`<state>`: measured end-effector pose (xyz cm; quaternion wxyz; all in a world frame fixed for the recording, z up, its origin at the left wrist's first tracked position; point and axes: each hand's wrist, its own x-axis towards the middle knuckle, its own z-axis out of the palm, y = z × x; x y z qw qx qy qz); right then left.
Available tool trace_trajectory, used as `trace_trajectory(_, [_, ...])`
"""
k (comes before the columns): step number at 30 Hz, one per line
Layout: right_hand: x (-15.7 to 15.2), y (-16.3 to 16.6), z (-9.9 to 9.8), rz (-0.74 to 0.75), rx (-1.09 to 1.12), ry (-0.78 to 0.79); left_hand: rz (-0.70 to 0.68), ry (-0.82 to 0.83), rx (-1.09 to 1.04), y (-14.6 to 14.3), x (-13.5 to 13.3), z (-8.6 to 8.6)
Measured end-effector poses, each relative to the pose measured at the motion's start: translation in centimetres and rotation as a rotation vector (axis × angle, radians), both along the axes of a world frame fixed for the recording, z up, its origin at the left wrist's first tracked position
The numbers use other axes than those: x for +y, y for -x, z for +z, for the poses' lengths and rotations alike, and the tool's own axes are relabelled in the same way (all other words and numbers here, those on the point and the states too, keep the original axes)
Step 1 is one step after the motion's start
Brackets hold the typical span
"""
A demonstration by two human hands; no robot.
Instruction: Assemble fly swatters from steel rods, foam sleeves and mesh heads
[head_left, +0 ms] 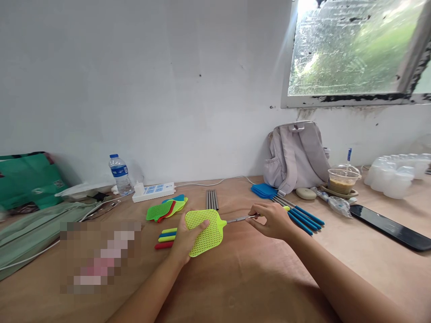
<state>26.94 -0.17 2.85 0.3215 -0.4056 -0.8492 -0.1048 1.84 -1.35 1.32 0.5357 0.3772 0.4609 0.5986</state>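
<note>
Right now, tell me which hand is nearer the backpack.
Right. The right hand is in front of the backpack; the left hand is farther off, well to its left.

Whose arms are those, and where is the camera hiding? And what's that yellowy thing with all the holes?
Those are a person's own bare arms, no robot. The camera sits on that person's head, looking forward and down, so the arms come in from the bottom. The left hand holds a yellow-green swatter head, full of little holes. The right hand pinches the thin metal rod at its neck. On the table lie loose swatter heads, coloured handles, grey metal rods and blue swatters. By the wall stand a water bottle and a backpack.
</note>
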Motion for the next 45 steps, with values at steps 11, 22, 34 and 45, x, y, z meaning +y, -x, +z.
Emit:
trace_trajectory(11, [-0.1, 0.4, -0.5, 0.024, -0.015, 0.079, 0.048, 0.015, 0.099, -0.7, -0.9, 0.5])
trace_trajectory(22, [-0.4, 1.2, -1.0, 0.107, 0.067, 0.129, 0.012, -0.022, 0.067, 0.6, 0.4, -0.6])
trace_trajectory(34, [6.1, -5.3, -3.0, -0.343, 0.529, 0.221, 0.167, -0.336, -0.011, 4.4, 3.6, -0.3])
trace_trajectory(45, [4.9, -6.9, -2.4, -0.046, 0.908, 1.127, 0.436, -0.374, 0.551, 6.8, 5.4, -1.9])
